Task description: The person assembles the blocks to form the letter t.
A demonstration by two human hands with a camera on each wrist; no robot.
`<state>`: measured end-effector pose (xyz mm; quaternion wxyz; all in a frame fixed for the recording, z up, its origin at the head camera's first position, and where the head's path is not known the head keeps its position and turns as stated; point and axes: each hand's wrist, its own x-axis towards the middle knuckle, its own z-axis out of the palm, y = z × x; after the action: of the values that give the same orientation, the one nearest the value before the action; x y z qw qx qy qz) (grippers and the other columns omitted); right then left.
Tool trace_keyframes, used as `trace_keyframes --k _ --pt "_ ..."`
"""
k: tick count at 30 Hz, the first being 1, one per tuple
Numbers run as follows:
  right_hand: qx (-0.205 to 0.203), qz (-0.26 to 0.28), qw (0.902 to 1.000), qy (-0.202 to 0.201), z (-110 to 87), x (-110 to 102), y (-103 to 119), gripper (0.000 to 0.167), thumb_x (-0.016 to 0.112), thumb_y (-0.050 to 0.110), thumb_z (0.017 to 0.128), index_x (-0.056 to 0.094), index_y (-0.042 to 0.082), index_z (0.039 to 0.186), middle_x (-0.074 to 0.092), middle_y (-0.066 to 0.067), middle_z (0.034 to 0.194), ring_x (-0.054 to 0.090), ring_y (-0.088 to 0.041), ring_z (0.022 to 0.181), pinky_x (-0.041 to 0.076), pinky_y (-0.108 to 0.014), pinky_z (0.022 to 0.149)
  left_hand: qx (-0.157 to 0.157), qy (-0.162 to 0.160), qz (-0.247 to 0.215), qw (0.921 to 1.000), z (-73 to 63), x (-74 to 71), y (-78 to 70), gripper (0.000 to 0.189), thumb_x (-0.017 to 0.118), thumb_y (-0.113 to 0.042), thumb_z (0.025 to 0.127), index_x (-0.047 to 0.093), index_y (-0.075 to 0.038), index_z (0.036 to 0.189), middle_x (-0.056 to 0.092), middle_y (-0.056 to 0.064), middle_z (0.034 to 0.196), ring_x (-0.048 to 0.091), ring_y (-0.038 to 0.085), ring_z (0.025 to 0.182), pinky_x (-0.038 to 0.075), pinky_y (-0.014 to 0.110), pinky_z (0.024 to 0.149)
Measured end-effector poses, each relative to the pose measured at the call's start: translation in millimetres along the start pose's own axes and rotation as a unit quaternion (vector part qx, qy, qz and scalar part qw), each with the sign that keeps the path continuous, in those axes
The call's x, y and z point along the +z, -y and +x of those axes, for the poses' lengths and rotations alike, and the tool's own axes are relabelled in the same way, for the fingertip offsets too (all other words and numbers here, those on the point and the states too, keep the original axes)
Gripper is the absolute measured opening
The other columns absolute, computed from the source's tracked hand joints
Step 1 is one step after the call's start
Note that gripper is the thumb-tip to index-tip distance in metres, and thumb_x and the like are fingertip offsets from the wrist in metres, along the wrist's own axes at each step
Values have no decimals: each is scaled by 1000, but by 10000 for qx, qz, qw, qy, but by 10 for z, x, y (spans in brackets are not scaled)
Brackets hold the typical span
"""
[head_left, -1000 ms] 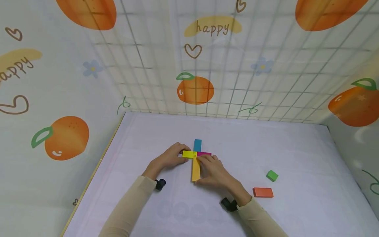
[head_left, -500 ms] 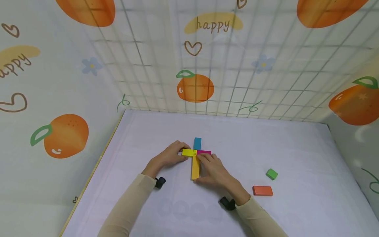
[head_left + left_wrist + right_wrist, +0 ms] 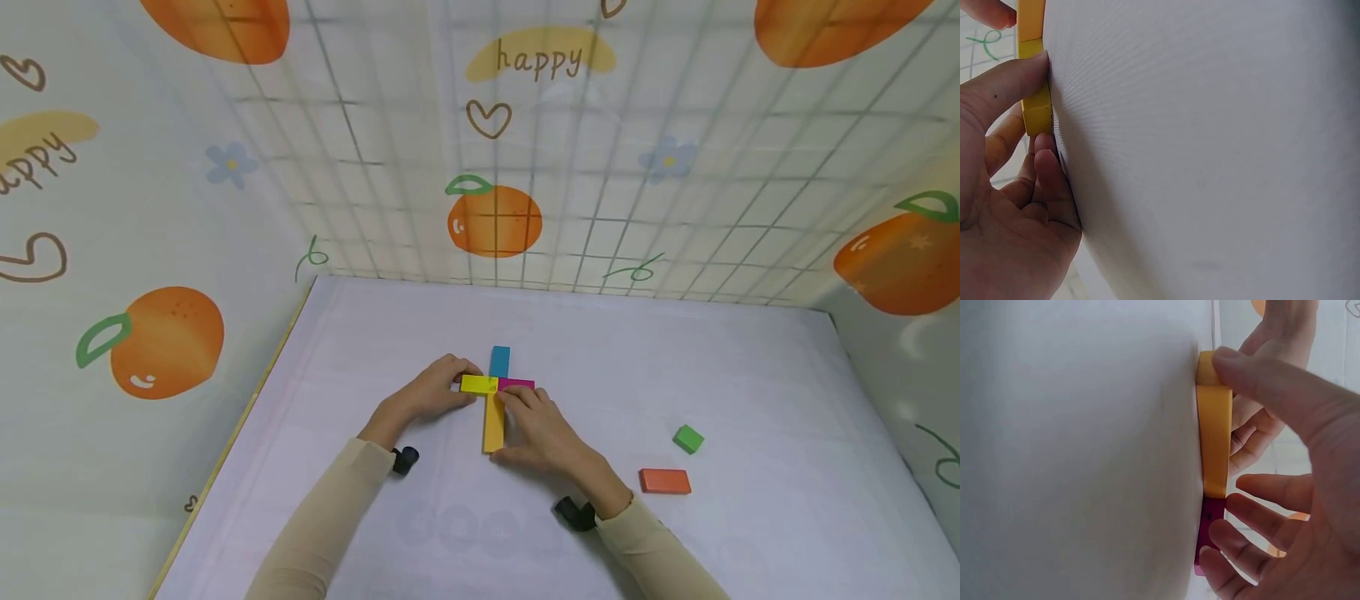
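Four-armed and flat on the white tabletop lies a cross of wooden blocks. Its left arm is a yellow block (image 3: 477,384), which my left hand (image 3: 431,390) pinches between thumb and fingers. A blue block (image 3: 500,362) points away at the back, and a magenta block (image 3: 516,384) forms the right arm. Toward me runs a longer orange-yellow block (image 3: 493,425). My right hand (image 3: 547,433) holds this one lengthwise, its thumb (image 3: 1235,365) on the near end. Other right fingers touch or hover by the magenta block; contact is partly hidden.
To the right lie a green block (image 3: 688,439) and a red-orange block (image 3: 665,481), apart from the cross. Printed cloth walls (image 3: 390,192) with oranges enclose the table (image 3: 375,325) at the back and sides. Dark wrist cameras sit under both wrists.
Everything in the head view has shifted slightly upward together. Hands and blocks keep their places relative to one another.
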<state>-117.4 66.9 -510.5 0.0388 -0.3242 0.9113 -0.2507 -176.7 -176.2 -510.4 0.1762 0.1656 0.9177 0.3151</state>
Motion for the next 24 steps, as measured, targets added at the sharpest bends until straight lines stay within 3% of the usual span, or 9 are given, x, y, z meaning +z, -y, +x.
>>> trace_keyframes --k 13,24 --pt "128 86 9998 -82 -73 -125 92 86 88 43 74 52 6 143 52 -8 140 46 -27 119 44 -40 100 101 -33 -31 9999 -9 0 -12 32 73 -21 93 64 -23 124 53 -4 111 49 17 102 47 32 90" --pt "378 308 9966 -659 -397 -393 126 74 87 33 79 54 11 142 57 -5 133 48 -23 115 48 -41 92 -6 -56 14 10000 8 12 -21 33 74 -22 92 64 -22 124 53 -4 111 49 17 103 46 33 92"
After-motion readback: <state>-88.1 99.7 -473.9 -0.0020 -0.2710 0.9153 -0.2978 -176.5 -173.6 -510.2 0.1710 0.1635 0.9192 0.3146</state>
